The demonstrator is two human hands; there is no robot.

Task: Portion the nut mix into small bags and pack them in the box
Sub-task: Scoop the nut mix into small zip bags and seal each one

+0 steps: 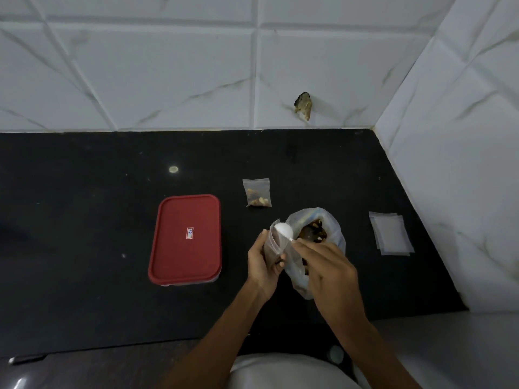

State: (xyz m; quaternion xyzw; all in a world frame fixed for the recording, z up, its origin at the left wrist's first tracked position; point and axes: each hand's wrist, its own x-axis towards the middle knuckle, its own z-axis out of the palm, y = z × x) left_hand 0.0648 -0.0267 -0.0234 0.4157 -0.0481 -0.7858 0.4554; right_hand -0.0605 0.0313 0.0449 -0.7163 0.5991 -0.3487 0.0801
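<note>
We've got the table [84, 276], red-lidded box [185, 240] left, open nut mix bag [317, 228] centre. Our left hand [262, 265] has fingers clamped on a small bag [273, 242] beside it; a filled bag [257, 193] lies beyond. Right hand [331, 273] fingers pinch a white spoon [284, 230] at the small bag's mouth.

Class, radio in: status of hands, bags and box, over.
Left hand grips small bag. Right hand holds white spoon at its mouth. One filled bag on counter. Box lid on.
</note>
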